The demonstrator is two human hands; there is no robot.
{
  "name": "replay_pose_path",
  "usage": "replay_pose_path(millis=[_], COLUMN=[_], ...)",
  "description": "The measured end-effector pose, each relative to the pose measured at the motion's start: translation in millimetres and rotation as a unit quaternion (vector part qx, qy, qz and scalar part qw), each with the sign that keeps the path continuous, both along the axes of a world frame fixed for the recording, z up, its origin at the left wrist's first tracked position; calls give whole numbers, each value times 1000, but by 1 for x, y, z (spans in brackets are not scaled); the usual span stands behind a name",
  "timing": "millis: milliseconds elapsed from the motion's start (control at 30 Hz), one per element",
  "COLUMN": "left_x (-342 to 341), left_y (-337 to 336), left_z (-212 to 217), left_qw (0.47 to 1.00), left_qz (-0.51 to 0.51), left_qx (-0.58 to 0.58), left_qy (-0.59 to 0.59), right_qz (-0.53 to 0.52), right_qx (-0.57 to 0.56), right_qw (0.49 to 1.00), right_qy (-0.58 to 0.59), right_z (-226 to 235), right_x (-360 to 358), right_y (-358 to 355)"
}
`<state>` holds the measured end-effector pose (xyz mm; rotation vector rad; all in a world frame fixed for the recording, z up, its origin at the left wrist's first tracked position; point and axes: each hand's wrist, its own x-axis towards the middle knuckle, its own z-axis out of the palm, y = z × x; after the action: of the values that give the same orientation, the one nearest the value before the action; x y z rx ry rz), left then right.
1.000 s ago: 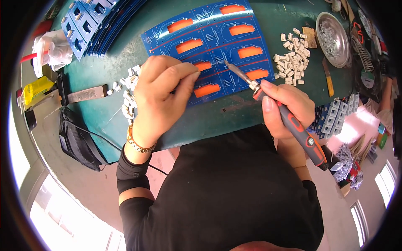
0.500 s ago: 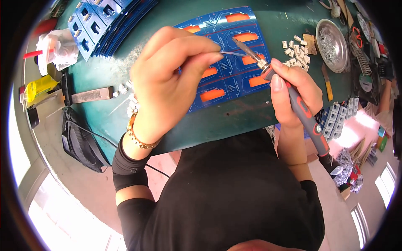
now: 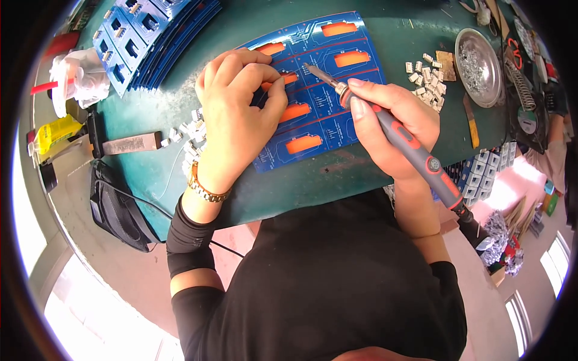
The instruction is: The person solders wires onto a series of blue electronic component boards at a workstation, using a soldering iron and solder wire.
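Observation:
My right hand grips a grey and red soldering iron like a pen. The iron's metal tip points up and left over a blue circuit board panel with orange-looking rectangular openings; whether it touches is hard to tell. My left hand rests at the panel's left edge, fingers curled down and thumb close to them. Anything between those fingertips is hidden. Beside the left wrist, small white connectors lie loose, with a thin wire curving past them.
A stack of blue boards stands at the far left. On the right are more white connectors, a metal dish of small bits and a yellow-handled blade. A hammer-like tool and yellow bottle lie left.
My left hand has come down and left onto the panel's edge; the thin wire seen in its pinch no longer shows there. My right hand has moved the iron left. The panel has shifted slightly.

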<state>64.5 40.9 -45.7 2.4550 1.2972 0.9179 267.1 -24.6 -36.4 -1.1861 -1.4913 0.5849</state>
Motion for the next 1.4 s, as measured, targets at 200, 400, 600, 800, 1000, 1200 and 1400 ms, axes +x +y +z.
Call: replay_pose_path(millis=[200, 400, 600, 800, 1000, 1200, 1400], left_x=[1, 4, 5, 2, 2, -12, -33], left_y=[0, -5, -6, -2, -1, -16, -19], left_z=[0, 0, -2, -1, 3, 21, 18], left_qw=[1000, 1000, 999, 998, 996, 998, 999], left_qz=[-2, -3, -12, -45, -75, -18, -14], left_qx=[5, 12, 21, 22, 35, -63, -48], left_qy=[14, 29, 34, 29, 37, 20, 11], right_qz=[1, -11, -12, -10, -14, 12, -14], right_qx=[18, 2, -18, -16, -22, -30, -12], right_qw=[999, 1000, 998, 997, 999, 999, 1000], right_qy=[-41, -13, -52, -69, -35, -43, -18], right_z=[4, 0, 7, 8, 3, 3, 7], right_x=[-2, -8, -8, -7, -7, -2, 4], right_y=[2, -7, -10, -13, -14, -19, -18])
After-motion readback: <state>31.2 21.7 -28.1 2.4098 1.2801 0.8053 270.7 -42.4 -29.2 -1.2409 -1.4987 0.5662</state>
